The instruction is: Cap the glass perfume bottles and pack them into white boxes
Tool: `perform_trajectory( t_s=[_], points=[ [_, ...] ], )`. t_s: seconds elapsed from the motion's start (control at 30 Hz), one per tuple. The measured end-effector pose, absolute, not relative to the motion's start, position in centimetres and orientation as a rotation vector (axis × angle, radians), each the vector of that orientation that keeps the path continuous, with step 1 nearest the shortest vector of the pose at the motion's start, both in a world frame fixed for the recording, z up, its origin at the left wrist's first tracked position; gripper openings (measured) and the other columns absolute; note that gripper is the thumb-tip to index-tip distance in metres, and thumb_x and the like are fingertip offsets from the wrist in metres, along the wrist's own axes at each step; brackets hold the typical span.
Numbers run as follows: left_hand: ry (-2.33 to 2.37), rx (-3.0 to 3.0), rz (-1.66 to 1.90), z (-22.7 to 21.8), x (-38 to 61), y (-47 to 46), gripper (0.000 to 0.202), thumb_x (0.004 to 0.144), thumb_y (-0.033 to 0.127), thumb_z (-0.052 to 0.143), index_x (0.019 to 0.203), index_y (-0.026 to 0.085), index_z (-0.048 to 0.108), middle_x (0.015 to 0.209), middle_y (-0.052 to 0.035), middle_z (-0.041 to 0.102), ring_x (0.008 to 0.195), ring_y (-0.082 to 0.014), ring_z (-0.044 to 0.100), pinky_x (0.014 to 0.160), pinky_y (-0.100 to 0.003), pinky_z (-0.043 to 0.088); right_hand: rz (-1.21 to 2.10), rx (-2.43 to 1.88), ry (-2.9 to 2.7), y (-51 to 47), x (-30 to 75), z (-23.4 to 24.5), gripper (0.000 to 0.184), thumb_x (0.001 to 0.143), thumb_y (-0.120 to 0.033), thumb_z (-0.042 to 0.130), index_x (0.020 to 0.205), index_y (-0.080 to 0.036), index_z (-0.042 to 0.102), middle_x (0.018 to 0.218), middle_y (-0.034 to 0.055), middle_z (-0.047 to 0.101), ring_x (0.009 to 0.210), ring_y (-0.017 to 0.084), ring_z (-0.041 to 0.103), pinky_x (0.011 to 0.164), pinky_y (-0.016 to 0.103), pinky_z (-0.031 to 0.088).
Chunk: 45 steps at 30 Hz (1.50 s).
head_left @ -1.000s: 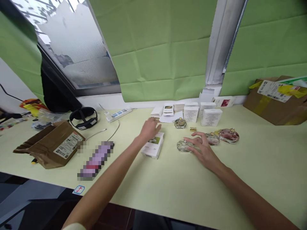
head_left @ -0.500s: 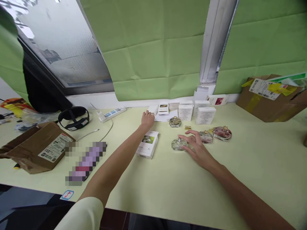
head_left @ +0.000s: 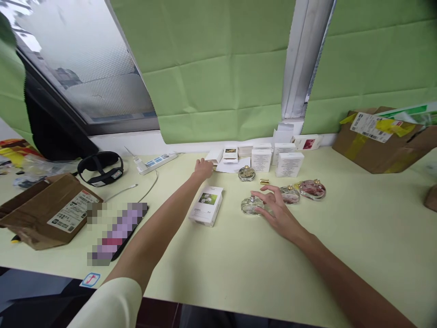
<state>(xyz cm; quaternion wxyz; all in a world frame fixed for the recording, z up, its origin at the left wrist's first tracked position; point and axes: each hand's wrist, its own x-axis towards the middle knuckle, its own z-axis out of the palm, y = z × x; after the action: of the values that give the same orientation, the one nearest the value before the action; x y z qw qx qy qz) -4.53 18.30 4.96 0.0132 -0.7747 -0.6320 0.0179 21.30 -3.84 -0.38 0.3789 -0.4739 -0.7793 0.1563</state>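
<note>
Under my arms spreads the pale yellow-green table (head_left: 218,264), with an open cardboard box (head_left: 382,146) near its far right edge. My left hand (head_left: 204,168) reaches to the back, its fingers bunched beside a small gold piece; I cannot tell whether they grip it. My right hand (head_left: 275,207) is closed on the right end of the clear bottle, thumb low on the front and forefinger up by the neck. Between my arms a white carton (head_left: 206,207) lies flat, a green picture of white flowers on its face. The clear bottle (head_left: 250,207) sits on the table just right of that carton: rounded and wide, its glass see-through and faintly greenish, bright with reflections, its right side partly hidden by my fingers. Two pinkish bottles (head_left: 312,189) rest beyond my right hand, and a gold-topped bottle (head_left: 246,173) is behind the clear one. A shiny gold cap (head_left: 264,181) lies behind my right fingertips. Smallest, the clear bottle's short silvery nozzle (head_left: 252,198) pokes up bare, right by my forefinger.
</note>
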Motion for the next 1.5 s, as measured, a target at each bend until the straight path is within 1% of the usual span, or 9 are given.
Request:
perform_trajectory(
  t_s=[0.17,0.3,0.33,0.43,0.6,0.87,1.23,1.33,1.5],
  points=[
    [-2.002,-2.499,-0.173,6.3,-4.0,16.9,0.018,0.081,0.025,0.060,0.094,0.018,0.070,0.097,-0.0145,0.069,0.114,-0.0354,0.048,0.097,-0.048,0.031,0.420,-1.202,-1.974,-3.8,21.3,-0.4,0.041,0.097,-0.033,0.046,0.137,-0.041,0.044,0.132,0.0069,0.034,0.105,0.020,0.057,0.098,0.044,0.047],
    [-1.906,-2.671,-0.495,8.0,-2.7,12.4,0.033,0.091,0.035,0.051,0.118,0.021,0.064,0.113,-0.0084,0.068,0.105,-0.0250,0.057,0.089,-0.036,0.042,0.490,-1.180,-1.907,-3.8,21.2,-0.4,0.052,0.094,-0.037,0.052,0.143,-0.043,0.035,0.137,0.0064,0.033,0.111,0.022,0.057,0.100,0.046,0.048],
    [-1.845,-2.759,-0.624,8.1,-2.2,10.7,0.035,0.093,0.040,0.048,0.122,0.024,0.062,0.115,-0.0055,0.067,0.101,-0.0207,0.059,0.085,-0.032,0.044,0.507,-1.163,-1.878,-3.8,21.2,-0.4,0.056,0.092,-0.038,0.055,0.144,-0.044,0.032,0.138,0.0063,0.032,0.112,0.022,0.057,0.100,0.047,0.048],
    [-1.602,-3.062,-1.534,7.5,-0.6,5.5,0.038,0.086,0.046,0.061,0.117,0.024,0.065,0.109,-0.0061,0.069,0.093,-0.0188,0.062,0.077,-0.029,0.046,0.528,-1.105,-1.800,-3.8,21.1,-0.4,0.069,0.087,-0.040,0.062,0.146,-0.044,0.026,0.143,0.0062,0.028,0.114,0.022,0.056,0.100,0.047,0.050],
    [-1.545,-3.125,-1.976,4.8,1.5,0.8,0.036,0.083,0.042,0.067,0.115,0.025,0.067,0.114,-0.0062,0.069,0.096,-0.0175,0.062,0.075,-0.028,0.045,0.539,-1.055,-1.816,-3.8,21.4,-0.3,0.074,0.084,-0.040,0.066,0.145,-0.045,0.025,0.143,0.0053,0.026,0.113,0.021,0.057,0.100,0.046,0.051],
    [-1.533,-3.139,-1.745,3.4,2.2,0.0,0.031,0.085,0.040,0.066,0.114,0.031,0.068,0.111,-0.0028,0.068,0.101,-0.0174,0.058,0.078,-0.028,0.044,0.475,-1.138,-1.967,-4.1,21.5,0.2,0.063,0.091,-0.036,0.057,0.146,-0.047,0.028,0.146,0.0047,0.023,0.119,0.024,0.053,0.098,0.046,0.051],
    [-1.575,-3.150,-1.656,2.7,1.8,-0.2,0.033,0.088,0.043,0.062,0.118,0.031,0.066,0.105,-0.0042,0.064,0.099,-0.0183,0.058,0.073,-0.027,0.046,0.438,-1.124,-2.010,-3.8,21.4,0.1,0.046,0.095,-0.032,0.049,0.139,-0.044,0.042,0.139,0.0056,0.029,0.103,0.019,0.058,0.097,0.047,0.049],
    [-1.586,-3.168,-1.584,2.7,1.8,-0.5,0.035,0.089,0.045,0.060,0.120,0.030,0.064,0.104,-0.0048,0.064,0.101,-0.0191,0.058,0.078,-0.029,0.047,0.465,-1.101,-1.981,-3.8,21.4,0.2,0.043,0.096,-0.033,0.050,0.137,-0.044,0.046,0.139,0.0046,0.029,0.103,0.018,0.058,0.097,0.045,0.050],
    [-1.375,-3.060,-1.456,3.4,1.4,-0.5,0.038,0.090,0.043,0.058,0.126,0.030,0.059,0.122,-0.0048,0.062,0.118,-0.0220,0.050,0.101,-0.037,0.039,0.543,-1.122,-1.952,-3.9,21.4,0.3,0.047,0.092,-0.042,0.054,0.138,-0.044,0.044,0.145,0.0046,0.028,0.114,0.021,0.056,0.100,0.046,0.048]
  ],
)
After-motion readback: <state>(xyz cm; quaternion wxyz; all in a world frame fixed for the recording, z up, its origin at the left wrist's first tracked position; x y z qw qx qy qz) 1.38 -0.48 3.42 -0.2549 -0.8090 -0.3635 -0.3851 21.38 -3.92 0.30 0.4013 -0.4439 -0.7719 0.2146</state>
